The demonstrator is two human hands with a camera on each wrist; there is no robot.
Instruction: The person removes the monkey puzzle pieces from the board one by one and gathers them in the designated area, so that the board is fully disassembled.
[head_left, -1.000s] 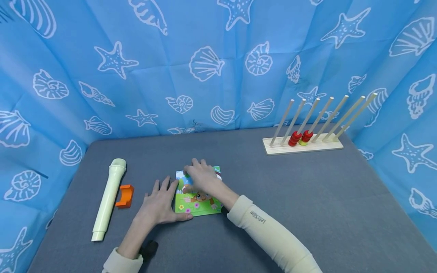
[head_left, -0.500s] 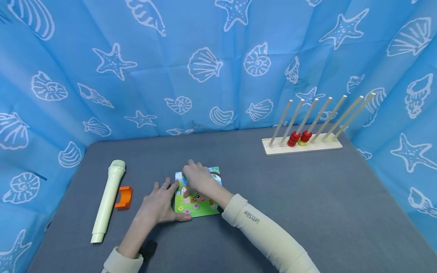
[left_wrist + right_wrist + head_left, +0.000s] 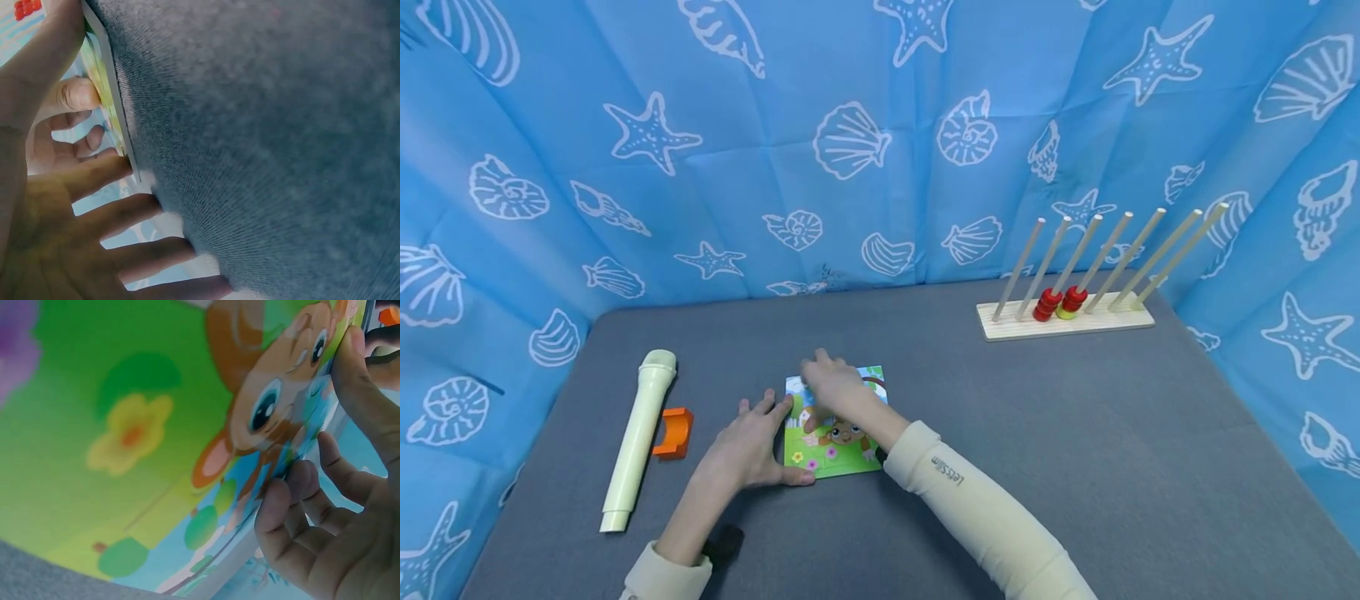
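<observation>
A jigsaw puzzle (image 3: 838, 462) with a cartoon animal, flowers and grass lies flat on the grey table. My left hand (image 3: 748, 446) rests at its left side, fingers spread and straight; the index finger touches the left edge and the thumb lies by the lower left corner. My right hand (image 3: 838, 392) is over the upper left part. In the right wrist view, bent fingers (image 3: 275, 506) and the extended thumb (image 3: 353, 369) touch the picture's surface. Whether a loose piece is between them cannot be told; the hand hides that area in the head view.
Left of the hands lie a pale green toy microphone (image 3: 638, 442) and an orange C-shaped block (image 3: 675, 433). A wooden peg rack (image 3: 1022, 330) with several upright rods and red and green beads stands at the back right. A blue curtain (image 3: 737, 192) hangs behind the table.
My right hand has shifted slightly left over the puzzle, its fingers drawn in a little, showing more of the upper right corner. My left hand has stayed almost still.
</observation>
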